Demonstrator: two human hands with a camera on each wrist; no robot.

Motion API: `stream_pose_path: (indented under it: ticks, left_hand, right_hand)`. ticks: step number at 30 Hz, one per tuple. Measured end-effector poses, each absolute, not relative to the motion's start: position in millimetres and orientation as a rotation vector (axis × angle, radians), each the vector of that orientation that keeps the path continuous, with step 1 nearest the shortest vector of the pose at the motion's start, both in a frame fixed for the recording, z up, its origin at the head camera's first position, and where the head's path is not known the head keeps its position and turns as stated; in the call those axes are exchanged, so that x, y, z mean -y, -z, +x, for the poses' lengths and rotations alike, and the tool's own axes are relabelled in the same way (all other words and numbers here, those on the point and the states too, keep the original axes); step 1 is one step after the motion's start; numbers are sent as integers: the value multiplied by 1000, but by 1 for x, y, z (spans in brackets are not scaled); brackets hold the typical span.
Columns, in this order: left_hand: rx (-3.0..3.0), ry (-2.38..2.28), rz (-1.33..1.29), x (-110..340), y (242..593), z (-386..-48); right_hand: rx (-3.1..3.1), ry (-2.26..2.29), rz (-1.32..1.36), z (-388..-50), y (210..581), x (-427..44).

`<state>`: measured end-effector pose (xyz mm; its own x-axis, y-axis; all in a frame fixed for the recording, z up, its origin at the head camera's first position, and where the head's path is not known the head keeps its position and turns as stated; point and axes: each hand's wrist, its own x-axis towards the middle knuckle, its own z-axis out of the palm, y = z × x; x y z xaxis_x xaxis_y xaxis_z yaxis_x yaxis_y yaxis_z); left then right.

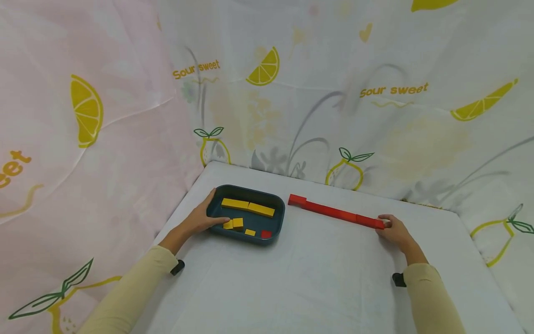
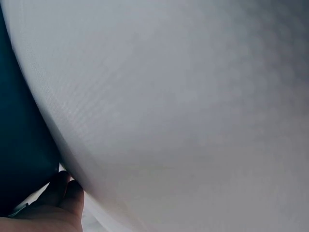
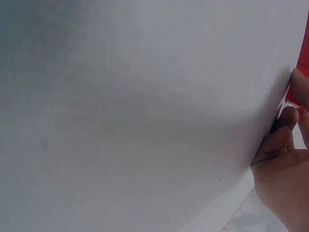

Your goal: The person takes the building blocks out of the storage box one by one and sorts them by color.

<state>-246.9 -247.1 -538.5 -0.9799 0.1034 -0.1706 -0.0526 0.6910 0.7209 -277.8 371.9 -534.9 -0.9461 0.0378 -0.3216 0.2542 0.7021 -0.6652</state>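
My left hand (image 1: pixel 201 215) grips the left side of a dark blue tray (image 1: pixel 278 225), thumb over the near-left rim and fingers along the outer wall. Inside the tray lie two long yellow blocks (image 1: pixel 235 204) end to end, several small yellow blocks (image 1: pixel 238 223) and a small red block (image 1: pixel 266 234). To the right of the tray runs a row of red blocks (image 1: pixel 331 211), with a raised piece at its left end. My right hand (image 1: pixel 394 230) pinches the right end of this row between thumb and fingers. In the right wrist view, red block (image 3: pixel 304 70) shows at the fingertips.
The blocks and tray rest on a white-covered table (image 1: pixel 317 278). A lemon-printed cloth (image 1: pixel 292 116) rises behind the table and along its left side. Black wrist bands (image 1: pixel 177 267) show under both sleeves.
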Motion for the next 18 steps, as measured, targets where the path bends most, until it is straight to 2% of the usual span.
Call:
stream_pose_path:
  ticks: [14, 18]
  left_hand:
    - [-2716, -1178, 25, 245, 536, -247]
    - [-2706, -1199, 32, 244, 536, -246]
  right_hand:
    - [-2575, 1196, 229, -271, 528, -388]
    - [-2589, 1236, 324, -267, 522, -389]
